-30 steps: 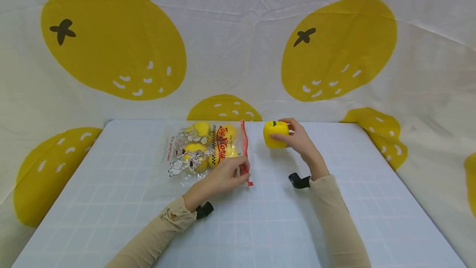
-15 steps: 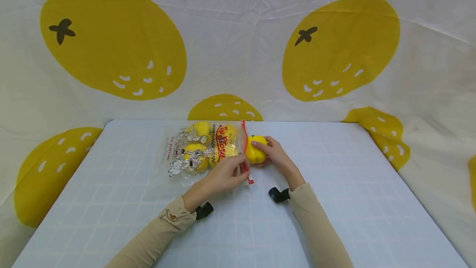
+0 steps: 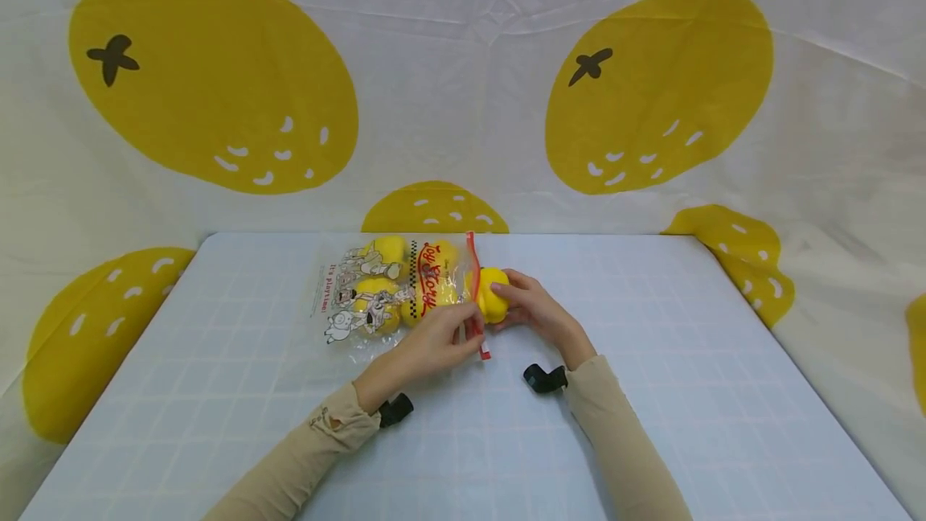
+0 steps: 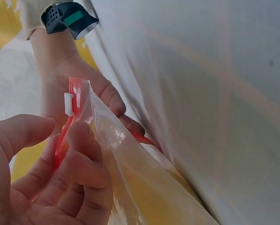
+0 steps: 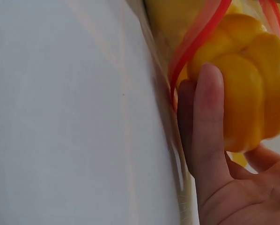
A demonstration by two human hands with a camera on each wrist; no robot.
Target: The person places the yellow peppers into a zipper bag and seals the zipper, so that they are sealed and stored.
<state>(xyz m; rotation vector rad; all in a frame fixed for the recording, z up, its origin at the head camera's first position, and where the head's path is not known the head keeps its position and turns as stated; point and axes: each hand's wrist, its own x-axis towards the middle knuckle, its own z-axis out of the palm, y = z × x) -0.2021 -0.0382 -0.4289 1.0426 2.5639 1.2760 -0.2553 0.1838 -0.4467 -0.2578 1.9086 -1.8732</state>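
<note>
A clear zip bag [image 3: 427, 284] with a red zip edge and printed lettering lies flat on the table. Several yellow things show inside it, partly hidden by the print. At the near end of its mouth my left hand [image 3: 446, 336] holds the red zip edge [image 4: 61, 145] with curled fingers; a white slider [image 4: 69, 104] sits on that edge. A yellow bell pepper [image 5: 252, 79] is in the grip of my right hand [image 3: 538, 308]. In the right wrist view, the pepper's far end sits between the two red edges of the bag's mouth.
A pale checked cloth covers the table [image 3: 687, 392]. Behind it hangs a white curtain [image 3: 448, 87] printed with large yellow fruit. Black wrist cameras stick out by both sleeves.
My right hand has carried the bell pepper left and nearer, from beside the bag to its mouth, and the pepper now enters it. My left hand has stayed on the bag's edge.
</note>
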